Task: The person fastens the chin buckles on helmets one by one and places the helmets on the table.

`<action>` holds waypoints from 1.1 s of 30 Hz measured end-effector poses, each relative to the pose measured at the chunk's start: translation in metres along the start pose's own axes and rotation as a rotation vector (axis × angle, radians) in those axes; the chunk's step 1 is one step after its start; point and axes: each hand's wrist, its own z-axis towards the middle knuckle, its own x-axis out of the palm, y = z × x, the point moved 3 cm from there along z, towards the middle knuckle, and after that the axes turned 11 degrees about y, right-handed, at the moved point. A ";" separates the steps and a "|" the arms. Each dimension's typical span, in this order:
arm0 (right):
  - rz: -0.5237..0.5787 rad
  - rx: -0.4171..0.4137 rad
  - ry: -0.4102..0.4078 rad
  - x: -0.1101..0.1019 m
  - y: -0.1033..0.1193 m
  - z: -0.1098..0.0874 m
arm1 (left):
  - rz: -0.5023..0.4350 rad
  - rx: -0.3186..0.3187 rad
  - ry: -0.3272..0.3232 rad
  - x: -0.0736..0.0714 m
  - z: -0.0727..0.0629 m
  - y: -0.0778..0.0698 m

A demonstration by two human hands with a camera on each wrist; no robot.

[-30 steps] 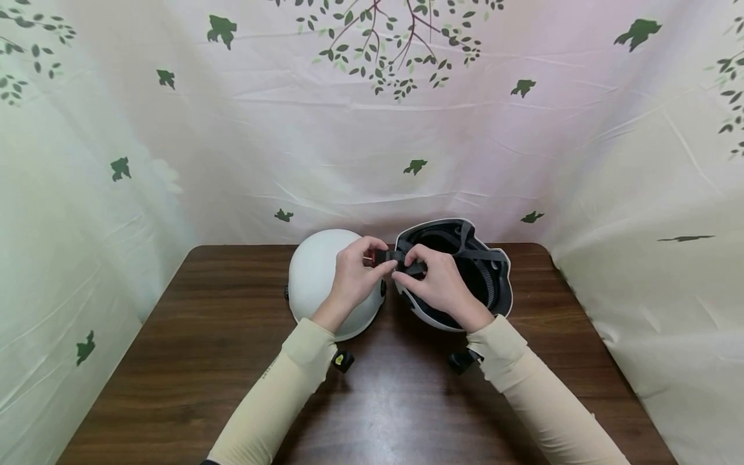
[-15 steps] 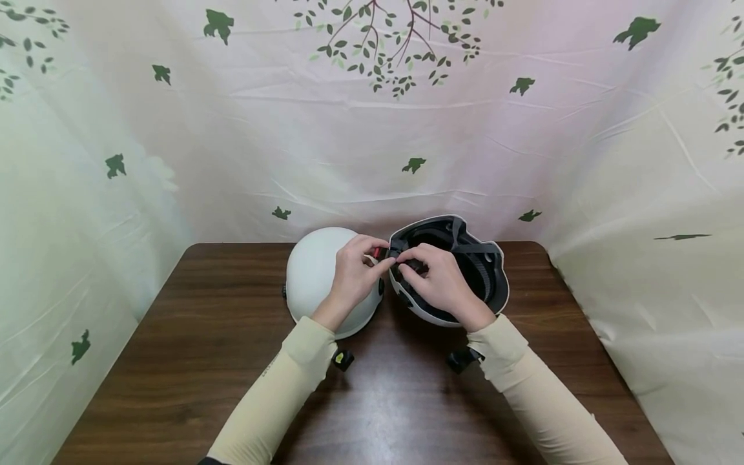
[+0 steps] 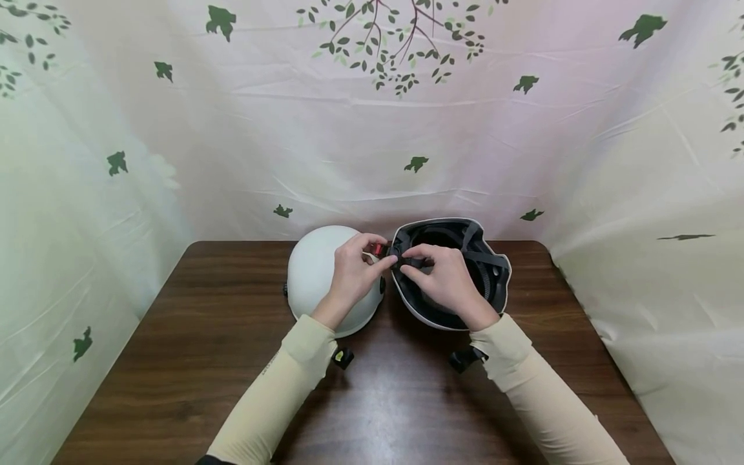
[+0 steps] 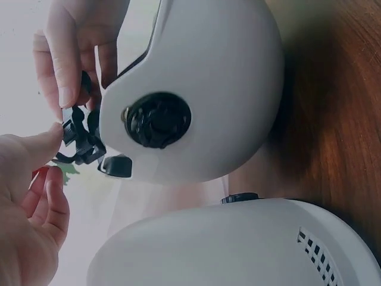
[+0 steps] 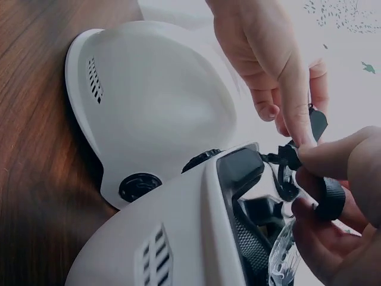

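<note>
An upturned white helmet lies at the table's back, its black padded inside facing up in the head view. Over its left rim, my left hand pinches a black chin-strap buckle between thumb and fingers; a red part shows beside it. My right hand pinches the black chin strap close to the buckle, the fingertips of both hands nearly meeting. Fingers partly hide how strap and buckle join. Beneath my left hand sits a second white helmet, dome up.
Both helmets stand side by side on a dark wooden table. Behind and beside it hangs a pale curtain with leaf prints. Clear plastic shows at the upturned helmet's edge. Black wrist cameras sit on both sleeves.
The upturned helmet has shifted and tilted slightly. The strap span between my hands has shortened, and the buckle has come in against the helmet's rim. The other helmet stays in place.
</note>
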 end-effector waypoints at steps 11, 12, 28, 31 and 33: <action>-0.005 0.040 -0.026 -0.001 0.001 0.001 | 0.000 -0.004 0.024 0.000 0.001 0.000; -0.002 0.044 -0.026 -0.001 0.002 0.001 | -0.002 -0.003 0.026 -0.001 0.002 0.000; 0.209 -0.017 -0.006 -0.008 -0.002 0.001 | 0.033 0.060 0.064 0.005 0.003 -0.001; 0.235 -0.003 0.032 -0.007 -0.003 0.001 | 0.013 0.066 0.085 0.006 0.003 -0.002; 0.223 0.009 0.058 -0.007 -0.003 0.000 | 0.000 0.058 0.102 0.008 0.003 -0.002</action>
